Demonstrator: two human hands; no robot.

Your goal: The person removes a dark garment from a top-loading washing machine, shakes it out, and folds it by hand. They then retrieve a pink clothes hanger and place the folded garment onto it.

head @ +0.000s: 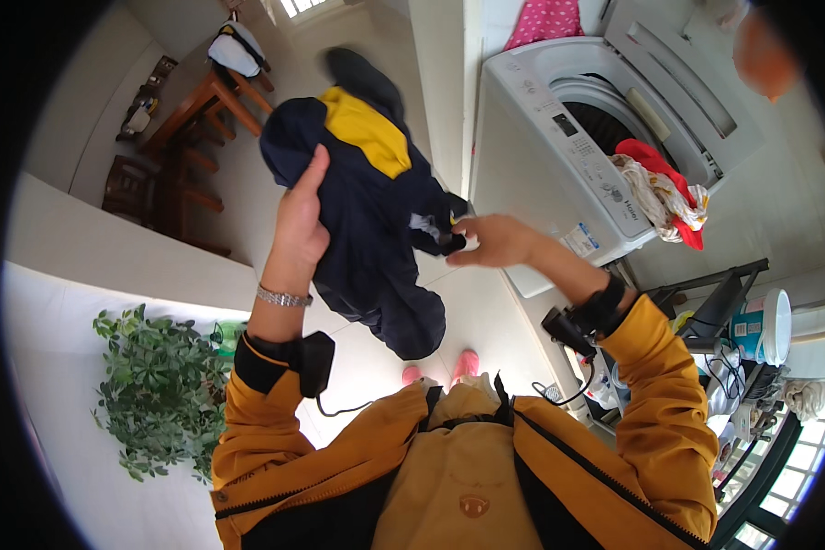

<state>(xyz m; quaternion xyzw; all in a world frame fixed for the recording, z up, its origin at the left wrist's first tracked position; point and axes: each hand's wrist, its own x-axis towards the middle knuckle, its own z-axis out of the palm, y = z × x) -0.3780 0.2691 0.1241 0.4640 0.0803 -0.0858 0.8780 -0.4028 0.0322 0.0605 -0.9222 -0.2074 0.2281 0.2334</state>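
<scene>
A dark navy garment (364,227) with a yellow panel (368,130) hangs bunched in front of me, above the tiled floor. My left hand (302,220) grips its left side, thumb on top and the fingers hidden behind the cloth. On the other side my right hand (495,240) pinches an edge of it, near a small white patch that is blurred. The garment's far end is blurred too. To the right stands a white Haier top-loading washing machine (543,179) with its lid (687,75) raised. Red and white patterned cloth (667,189) lies over the machine's near rim.
A leafy potted plant (158,385) grows at lower left. Wooden chairs (192,172) and a wooden table (185,103) stand at upper left. A cluttered rack (715,337) with a white bucket (773,326) is at right. A wall edge (447,89) rises beside the washing machine.
</scene>
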